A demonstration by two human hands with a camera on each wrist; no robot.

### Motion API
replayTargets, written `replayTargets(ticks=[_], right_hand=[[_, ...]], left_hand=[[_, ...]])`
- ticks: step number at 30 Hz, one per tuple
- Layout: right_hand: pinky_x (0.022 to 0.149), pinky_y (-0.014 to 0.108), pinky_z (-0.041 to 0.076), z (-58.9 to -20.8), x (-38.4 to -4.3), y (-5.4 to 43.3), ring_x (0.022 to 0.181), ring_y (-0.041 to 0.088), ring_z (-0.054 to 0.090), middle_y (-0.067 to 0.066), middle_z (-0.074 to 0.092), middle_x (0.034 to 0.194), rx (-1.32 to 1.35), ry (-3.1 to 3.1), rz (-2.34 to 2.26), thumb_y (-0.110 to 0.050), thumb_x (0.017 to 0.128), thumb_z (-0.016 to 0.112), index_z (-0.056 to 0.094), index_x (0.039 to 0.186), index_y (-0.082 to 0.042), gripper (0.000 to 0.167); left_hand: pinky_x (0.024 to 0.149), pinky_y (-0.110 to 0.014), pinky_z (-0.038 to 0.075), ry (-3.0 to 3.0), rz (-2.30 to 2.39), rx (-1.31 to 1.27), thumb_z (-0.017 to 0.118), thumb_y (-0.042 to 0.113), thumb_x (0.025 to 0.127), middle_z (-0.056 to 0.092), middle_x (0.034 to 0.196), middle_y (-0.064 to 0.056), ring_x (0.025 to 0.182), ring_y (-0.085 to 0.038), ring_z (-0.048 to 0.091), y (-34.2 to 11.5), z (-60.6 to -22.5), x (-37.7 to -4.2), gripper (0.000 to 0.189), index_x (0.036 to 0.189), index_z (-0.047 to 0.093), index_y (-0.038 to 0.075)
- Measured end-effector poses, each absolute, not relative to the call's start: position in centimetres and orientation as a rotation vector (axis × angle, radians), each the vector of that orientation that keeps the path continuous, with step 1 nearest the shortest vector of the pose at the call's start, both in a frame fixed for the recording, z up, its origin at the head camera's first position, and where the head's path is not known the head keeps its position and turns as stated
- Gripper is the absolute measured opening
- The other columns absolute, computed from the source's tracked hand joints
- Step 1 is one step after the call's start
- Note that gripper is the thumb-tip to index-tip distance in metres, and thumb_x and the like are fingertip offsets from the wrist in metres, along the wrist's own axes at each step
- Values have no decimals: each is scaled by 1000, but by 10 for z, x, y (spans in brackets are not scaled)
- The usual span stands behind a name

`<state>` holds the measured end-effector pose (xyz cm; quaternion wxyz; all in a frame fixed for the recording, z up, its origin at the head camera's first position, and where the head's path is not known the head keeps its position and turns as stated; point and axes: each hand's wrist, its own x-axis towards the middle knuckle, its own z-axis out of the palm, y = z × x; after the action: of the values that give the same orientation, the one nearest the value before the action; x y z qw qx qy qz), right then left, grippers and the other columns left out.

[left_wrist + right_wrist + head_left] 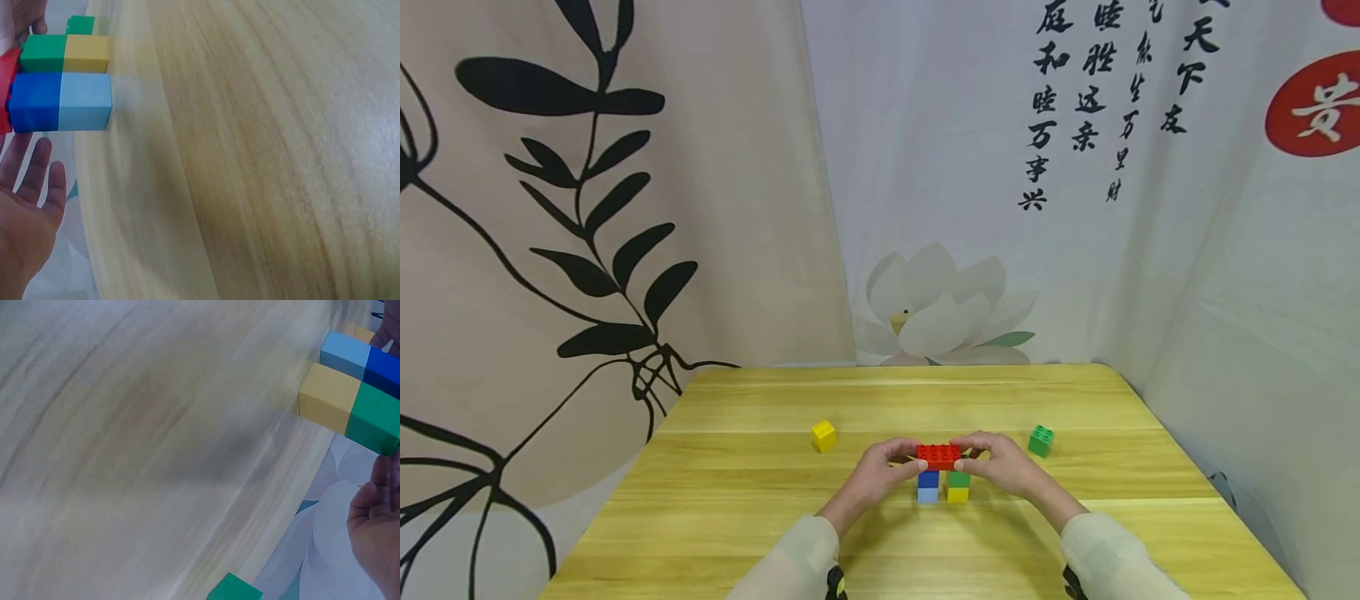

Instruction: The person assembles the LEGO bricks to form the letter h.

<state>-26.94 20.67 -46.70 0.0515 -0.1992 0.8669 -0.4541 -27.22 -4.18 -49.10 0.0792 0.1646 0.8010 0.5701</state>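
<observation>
A red building brick (938,455) with studs on top lies across two short towers. My left hand (877,477) pinches its left end between thumb and finger, while the right hand (1004,467) pinches the other end the same way. The left tower is a dark blue brick (36,102) over a light blue brick (85,102). In the right tower a green brick (374,419) stands on a yellow brick (327,397). A narrow gap separates the towers. In the left wrist view the other left fingers (37,165) extend beside the blue brick.
On the wooden table (737,517), a loose yellow brick (823,436) lies behind and left of the towers. A loose green brick (1041,441) is behind and to the right. Beyond the table's far edge hangs a printed curtain (760,208).
</observation>
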Motion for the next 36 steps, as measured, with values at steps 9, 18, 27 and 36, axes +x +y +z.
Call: replayTargets(ticks=[9, 18, 27, 36], right_hand=[[70, 34, 45, -472, -270, 207, 93, 22, 53, 3, 65, 112, -609, 2639, -1405, -24, 93, 71, 69, 124, -10, 34], [68, 33, 47, -472, -268, 206, 93, 22, 54, 5, 65, 114, -577, 2626, -1431, -23, 93, 71, 65, 129, -4, 41], [66, 34, 46, -474, -265, 209, 92, 22, 53, 4, 65, 111, -538, 2641, -1447, -29, 90, 75, 68, 123, -8, 39], [67, 35, 44, -477, -265, 208, 91, 22, 53, 1, 65, 102, -519, 2653, -1444, -30, 91, 73, 70, 122, -9, 37]], left_hand=[[87, -40, 53, 2418, 1688, 511, 72, 32, 92, 68, 111, 2, 105, -22, 59, -41, -493, -273, 34, 121, 68, 14], [87, -41, 53, 2418, 1679, 530, 71, 31, 93, 68, 110, 2, 105, -22, 59, -41, -494, -274, 31, 119, 68, 14], [89, -43, 52, 2412, 1665, 541, 71, 32, 93, 68, 110, 2, 104, -21, 59, -43, -492, -275, 30, 118, 69, 14], [90, -44, 51, 2393, 1695, 507, 72, 30, 92, 69, 114, -1, 105, -23, 59, -41, -490, -274, 39, 127, 63, 14]])
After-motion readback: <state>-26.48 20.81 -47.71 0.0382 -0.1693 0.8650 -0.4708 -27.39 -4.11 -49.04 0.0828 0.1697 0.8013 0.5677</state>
